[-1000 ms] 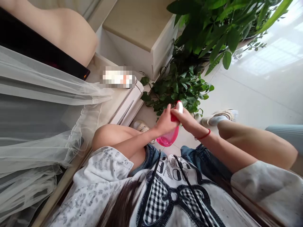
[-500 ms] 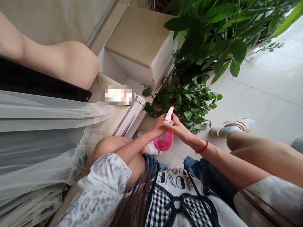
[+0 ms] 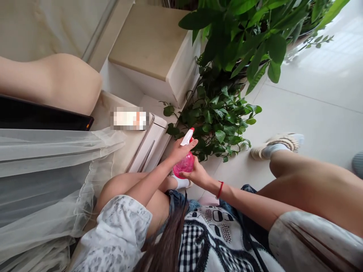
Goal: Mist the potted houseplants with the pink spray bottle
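Observation:
A spray bottle [image 3: 183, 165] with a translucent pink body and a white and red spray head [image 3: 187, 136] is held in front of my knees, its nozzle pointing towards the leafy plant [image 3: 218, 124]. My left hand [image 3: 179, 150] is closed round the neck just below the spray head, with a fingertip showing on the far side. Lower down, my right hand [image 3: 197, 173], with a red cord bracelet on its wrist, grips the side and base of the pink body. Part of the bottle is hidden by my fingers.
A taller plant [image 3: 255, 41] spreads leaves at the upper right. To the left stand a low cabinet with drawers [image 3: 159, 126], a box-shaped unit [image 3: 150, 37] and a sheer curtain [image 3: 51, 151]. Pale floor tiles [image 3: 306, 102] lie to the right.
My right hand has moved from the bottle's neck down to its body, while my left hand stays at the neck. The bottle has shifted a little to the left in view.

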Demonstrator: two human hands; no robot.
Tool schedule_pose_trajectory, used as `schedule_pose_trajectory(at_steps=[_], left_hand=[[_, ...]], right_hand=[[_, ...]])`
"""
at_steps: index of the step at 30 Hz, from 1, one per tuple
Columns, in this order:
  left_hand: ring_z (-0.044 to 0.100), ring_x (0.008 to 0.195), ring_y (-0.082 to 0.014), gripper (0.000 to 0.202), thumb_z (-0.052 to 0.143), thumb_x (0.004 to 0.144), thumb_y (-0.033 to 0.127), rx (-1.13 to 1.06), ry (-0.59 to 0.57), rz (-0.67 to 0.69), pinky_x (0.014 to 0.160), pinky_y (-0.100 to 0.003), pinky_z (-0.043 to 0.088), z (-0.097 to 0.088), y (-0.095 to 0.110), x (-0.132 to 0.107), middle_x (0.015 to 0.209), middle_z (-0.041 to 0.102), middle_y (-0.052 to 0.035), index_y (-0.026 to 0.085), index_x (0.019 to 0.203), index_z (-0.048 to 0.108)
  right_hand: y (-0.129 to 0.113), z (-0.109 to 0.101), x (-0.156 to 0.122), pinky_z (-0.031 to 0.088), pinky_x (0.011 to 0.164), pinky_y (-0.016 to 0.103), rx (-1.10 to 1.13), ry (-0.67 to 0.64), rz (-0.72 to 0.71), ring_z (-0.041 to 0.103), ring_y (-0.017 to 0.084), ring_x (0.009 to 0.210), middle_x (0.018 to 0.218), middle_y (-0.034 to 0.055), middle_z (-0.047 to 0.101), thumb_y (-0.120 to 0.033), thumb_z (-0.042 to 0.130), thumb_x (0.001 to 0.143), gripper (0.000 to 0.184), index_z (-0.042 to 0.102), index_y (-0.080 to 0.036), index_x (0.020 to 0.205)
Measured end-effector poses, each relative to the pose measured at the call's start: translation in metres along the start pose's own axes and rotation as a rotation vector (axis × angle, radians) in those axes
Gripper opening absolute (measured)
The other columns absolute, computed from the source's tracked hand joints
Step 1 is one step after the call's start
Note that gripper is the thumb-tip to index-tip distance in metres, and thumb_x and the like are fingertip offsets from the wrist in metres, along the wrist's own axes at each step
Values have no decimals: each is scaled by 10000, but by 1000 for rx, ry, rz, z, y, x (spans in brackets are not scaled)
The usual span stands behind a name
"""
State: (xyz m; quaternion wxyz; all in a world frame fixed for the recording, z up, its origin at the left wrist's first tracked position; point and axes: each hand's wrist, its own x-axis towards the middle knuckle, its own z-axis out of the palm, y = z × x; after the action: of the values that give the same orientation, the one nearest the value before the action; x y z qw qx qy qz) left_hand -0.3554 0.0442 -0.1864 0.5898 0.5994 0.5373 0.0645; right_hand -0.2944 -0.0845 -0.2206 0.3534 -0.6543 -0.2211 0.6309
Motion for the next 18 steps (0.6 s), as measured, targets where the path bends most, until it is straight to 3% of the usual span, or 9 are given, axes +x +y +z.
schedule_pose_trajectory(at_steps=[6,12,18], left_hand=[[721,1002,-185,199,712,852,235,-105,53,12,952,-272,518,5,-19,12,1054,785,-72,173,1033,767],[705,891,-175,229,703,885,370,-56,164,32,845,-257,512,-2,-17,14,880,761,-38,167,968,769],[616,691,-144,310,642,911,425,57,195,0,695,-251,456,-2,-13,11,694,677,-9,181,722,674]], right_hand=[[-4,14,5,560,894,423,34,16,119,689,278,1048,1116,104,687,-373,857,625,667,402,-235,1093],[-22,15,12,555,863,403,29,12,163,686,259,994,1053,59,679,-301,855,584,663,394,-247,1057],[-24,14,9,561,836,395,16,0,224,684,259,971,974,28,670,-284,858,576,652,399,-247,1038]])
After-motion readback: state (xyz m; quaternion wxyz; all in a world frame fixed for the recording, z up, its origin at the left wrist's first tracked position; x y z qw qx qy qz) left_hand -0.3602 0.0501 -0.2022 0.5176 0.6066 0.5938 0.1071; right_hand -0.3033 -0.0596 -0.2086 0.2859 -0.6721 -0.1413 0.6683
